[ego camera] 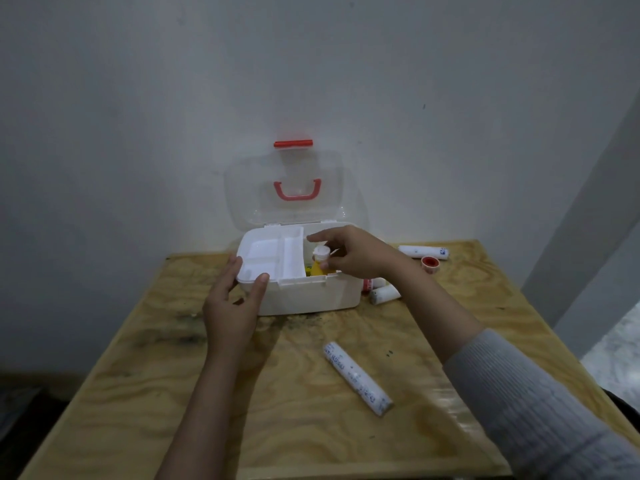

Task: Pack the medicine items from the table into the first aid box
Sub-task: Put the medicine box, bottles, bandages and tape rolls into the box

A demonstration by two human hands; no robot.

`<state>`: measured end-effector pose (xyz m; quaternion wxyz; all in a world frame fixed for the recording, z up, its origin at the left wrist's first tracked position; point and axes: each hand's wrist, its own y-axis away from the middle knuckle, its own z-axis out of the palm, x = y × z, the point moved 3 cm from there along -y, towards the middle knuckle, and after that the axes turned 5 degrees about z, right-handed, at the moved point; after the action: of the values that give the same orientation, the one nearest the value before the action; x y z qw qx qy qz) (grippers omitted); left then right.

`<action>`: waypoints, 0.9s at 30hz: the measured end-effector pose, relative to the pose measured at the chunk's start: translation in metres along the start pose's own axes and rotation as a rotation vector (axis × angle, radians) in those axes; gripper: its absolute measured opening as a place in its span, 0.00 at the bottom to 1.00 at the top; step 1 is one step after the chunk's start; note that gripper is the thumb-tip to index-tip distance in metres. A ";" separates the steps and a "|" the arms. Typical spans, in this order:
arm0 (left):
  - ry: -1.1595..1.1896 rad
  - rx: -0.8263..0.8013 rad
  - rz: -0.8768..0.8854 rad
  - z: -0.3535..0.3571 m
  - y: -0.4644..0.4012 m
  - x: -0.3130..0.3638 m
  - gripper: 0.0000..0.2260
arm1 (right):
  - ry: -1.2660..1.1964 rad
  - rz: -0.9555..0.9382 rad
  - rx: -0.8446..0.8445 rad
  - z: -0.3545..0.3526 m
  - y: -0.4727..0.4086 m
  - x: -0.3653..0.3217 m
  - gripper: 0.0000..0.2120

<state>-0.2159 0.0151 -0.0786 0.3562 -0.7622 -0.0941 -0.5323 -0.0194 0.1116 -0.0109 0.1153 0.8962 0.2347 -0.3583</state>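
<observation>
The white first aid box (311, 296) stands open at the back of the wooden table, its clear lid (287, 188) with a red handle leaning against the wall. A white divided tray (273, 254) sits in its left half. My left hand (232, 303) holds the box's front left corner, thumb on the rim. My right hand (349, 254) is over the box's right half, fingers around a yellow bottle with a white cap (320, 259) partly inside the box. A long white bandage roll (356, 377) lies on the table in front.
Right of the box lie small white rolls (384, 293), a tape roll with a red core (430, 264) and another white roll (424, 251) near the back edge. The table (138, 375) ends close on the right, by a grey wall corner.
</observation>
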 end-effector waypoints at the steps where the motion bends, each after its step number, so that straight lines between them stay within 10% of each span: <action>1: 0.000 0.001 0.000 0.000 0.000 0.000 0.25 | -0.032 0.001 0.008 -0.002 0.001 0.001 0.26; 11: 0.027 0.003 0.006 0.001 0.000 -0.001 0.25 | -0.165 0.160 0.415 -0.074 0.034 0.061 0.11; 27: 0.021 0.001 0.013 0.001 0.002 0.002 0.25 | 0.033 0.450 0.405 -0.015 0.012 0.082 0.05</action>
<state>-0.2138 0.0140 -0.0779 0.3612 -0.7569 -0.0858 -0.5378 0.0478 0.1348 -0.0569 0.0071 0.9362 -0.0441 -0.3485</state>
